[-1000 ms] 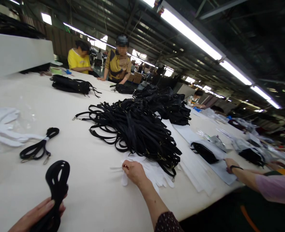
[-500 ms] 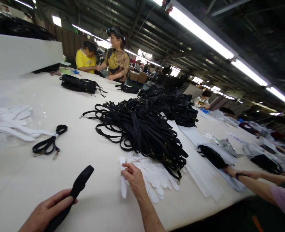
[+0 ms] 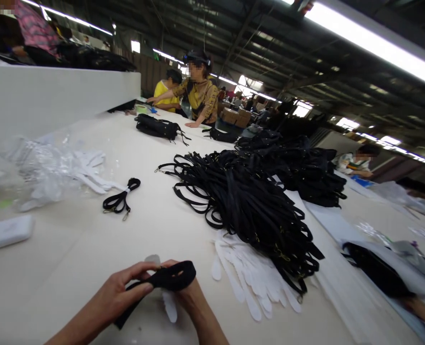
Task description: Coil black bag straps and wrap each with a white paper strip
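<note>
My left hand [image 3: 124, 290] pinches a folded black strap [image 3: 178, 275], whose looped end points right and whose other end hangs below the fingers. Right behind that strap is my right hand [image 3: 189, 297], its fingers mostly hidden. A white round-ended strip [image 3: 170, 305] shows above and below the strap, held at my right hand. To the right lies a fanned stack of similar white strips [image 3: 250, 273], partly under a big heap of black straps [image 3: 234, 191] with brass-coloured clips. A coiled black strap [image 3: 121, 199] with a white band around its middle lies beyond my left hand.
Crumpled clear plastic [image 3: 47, 167] and a white block [image 3: 7, 232] lie at left. Black bundles [image 3: 158, 127] sit farther back. At right, another person's hand [image 3: 423, 306] is by a black item [image 3: 376, 268]. Two people stand across the table.
My right hand has brought a white strip from the stack leftward to the black strap. My left hand has moved right, toward it. The view has turned left.
</note>
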A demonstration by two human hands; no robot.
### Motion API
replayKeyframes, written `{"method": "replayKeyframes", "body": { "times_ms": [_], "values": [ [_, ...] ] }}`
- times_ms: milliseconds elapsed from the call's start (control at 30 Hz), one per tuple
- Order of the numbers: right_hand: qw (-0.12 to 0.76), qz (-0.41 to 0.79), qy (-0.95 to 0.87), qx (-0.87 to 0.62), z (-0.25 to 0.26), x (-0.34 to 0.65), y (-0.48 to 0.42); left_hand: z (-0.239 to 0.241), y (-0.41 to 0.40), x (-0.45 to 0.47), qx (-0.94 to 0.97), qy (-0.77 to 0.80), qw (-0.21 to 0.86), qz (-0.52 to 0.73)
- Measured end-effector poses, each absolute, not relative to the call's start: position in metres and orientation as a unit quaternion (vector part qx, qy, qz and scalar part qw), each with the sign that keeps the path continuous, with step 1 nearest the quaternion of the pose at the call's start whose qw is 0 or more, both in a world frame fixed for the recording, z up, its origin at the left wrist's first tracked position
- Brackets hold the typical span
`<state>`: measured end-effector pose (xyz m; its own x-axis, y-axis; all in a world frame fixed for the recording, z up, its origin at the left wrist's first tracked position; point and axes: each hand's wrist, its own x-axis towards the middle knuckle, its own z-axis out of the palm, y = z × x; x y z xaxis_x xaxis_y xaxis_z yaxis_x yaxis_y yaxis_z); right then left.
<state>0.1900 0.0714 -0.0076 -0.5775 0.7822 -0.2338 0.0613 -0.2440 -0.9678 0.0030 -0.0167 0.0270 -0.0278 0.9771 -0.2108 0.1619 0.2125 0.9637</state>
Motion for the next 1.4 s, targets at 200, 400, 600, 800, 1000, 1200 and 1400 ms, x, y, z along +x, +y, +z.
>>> {"method": "replayKeyframes", "body": {
  "times_ms": [200,400,600,800,1000,1200,1400],
  "values": [
    [0.261,0.746,-0.495,-0.361,-0.01,0.175,0.064,0.019,-0.02,0.013,0.426,0.58,0.507,0.474],
    [0.205,0.715,-0.57,-0.348,0.01,0.177,0.064,0.012,-0.019,0.006,0.393,0.59,0.523,0.473],
    [0.204,0.73,-0.506,-0.413,0.004,0.178,0.044,0.011,-0.021,-0.011,0.435,0.681,0.434,0.399],
    [0.264,0.73,-0.474,-0.416,-0.011,0.18,0.02,-0.009,-0.03,-0.016,0.517,0.715,0.275,0.383],
    [0.229,0.627,-0.633,-0.392,-0.004,0.183,0.022,-0.014,-0.034,-0.007,0.579,0.724,0.2,0.317],
    [0.231,0.492,-0.779,-0.312,-0.011,0.183,0.017,-0.017,-0.035,-0.004,0.607,0.722,0.169,0.284],
    [0.2,0.447,-0.838,-0.242,0.002,0.181,0.016,-0.028,-0.037,-0.005,0.61,0.717,0.141,0.307]
  ]
}}
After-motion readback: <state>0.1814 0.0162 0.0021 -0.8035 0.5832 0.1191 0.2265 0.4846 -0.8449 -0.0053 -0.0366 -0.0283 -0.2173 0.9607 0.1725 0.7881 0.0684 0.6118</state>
